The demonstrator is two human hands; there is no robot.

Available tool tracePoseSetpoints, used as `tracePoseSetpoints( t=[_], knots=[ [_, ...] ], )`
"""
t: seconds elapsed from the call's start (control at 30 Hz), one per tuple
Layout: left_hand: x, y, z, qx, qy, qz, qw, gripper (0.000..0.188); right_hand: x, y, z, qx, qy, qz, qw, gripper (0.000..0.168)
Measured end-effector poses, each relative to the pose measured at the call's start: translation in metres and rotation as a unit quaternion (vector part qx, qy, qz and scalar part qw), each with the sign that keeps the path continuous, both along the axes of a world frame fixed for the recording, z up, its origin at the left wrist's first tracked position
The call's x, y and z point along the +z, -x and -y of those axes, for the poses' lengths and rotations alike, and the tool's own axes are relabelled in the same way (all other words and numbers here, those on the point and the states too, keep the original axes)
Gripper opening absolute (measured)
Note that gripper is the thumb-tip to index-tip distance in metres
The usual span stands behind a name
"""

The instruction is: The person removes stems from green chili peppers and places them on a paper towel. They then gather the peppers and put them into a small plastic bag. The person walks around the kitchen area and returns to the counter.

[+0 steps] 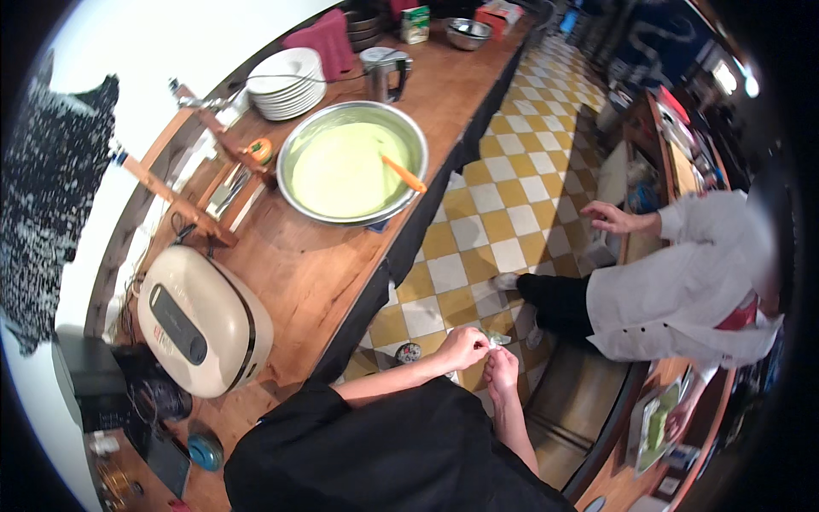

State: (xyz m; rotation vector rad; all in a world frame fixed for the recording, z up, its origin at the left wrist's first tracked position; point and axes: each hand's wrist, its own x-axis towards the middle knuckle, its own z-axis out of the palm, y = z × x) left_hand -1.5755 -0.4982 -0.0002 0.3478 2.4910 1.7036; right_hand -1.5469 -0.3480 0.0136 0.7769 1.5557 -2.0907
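Before my body, over the tiled floor, my left hand (466,349) and my right hand (501,371) meet at the fingertips. Both pinch a small clear plastic bag (496,338) with something greenish in it; its exact contents cannot be told. On the wooden counter to the left stands a large steel bowl (289,195) of pale green batter (342,173). An orange-handled spatula (403,173) leans on the bowl's rim. Beyond it are a stack of white plates (288,86) and a steel jug (384,73).
A beige countertop appliance (198,320) and a wooden stand (173,195) occupy the wooden counter (307,288). At right, a co-worker in a white jacket (665,294) stands close, one hand by a tray (642,419) with a green roll. A steel bowl (468,35) sits at the counter's far end.
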Motion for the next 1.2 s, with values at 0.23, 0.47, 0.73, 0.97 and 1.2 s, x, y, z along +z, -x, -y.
tracePoseSetpoints(
  t=[0.23, 0.47, 0.73, 0.97, 1.2],
  knots=[
    [0.019, 0.019, 0.02, 0.011, 0.0, -0.022, 1.0, 0.014, 0.023, 0.033, 0.018, 0.068, -0.04, 0.0, 0.997, 0.012],
    [0.01, 0.007, 0.018, 0.017, 0.032, 0.02, 0.999, 0.017, 0.029, 0.014, 0.011, 0.122, -0.117, -0.043, 0.985, 0.016],
    [0.018, 0.001, 0.01, -0.018, 0.044, 0.046, 0.998, 0.018, 0.041, 0.0, 0.004, 0.188, -0.411, -0.29, 0.844, 0.029],
    [0.014, 0.0, 0.015, -0.109, -0.024, 0.21, 0.971, 0.026, 0.048, -0.022, 0.025, 0.187, -0.423, -0.377, 0.802, 0.034],
    [0.01, -0.009, 0.016, -0.155, 0.012, 0.236, 0.959, 0.026, 0.038, -0.029, 0.028, 0.176, -0.447, -0.418, 0.771, 0.028]
  ],
)
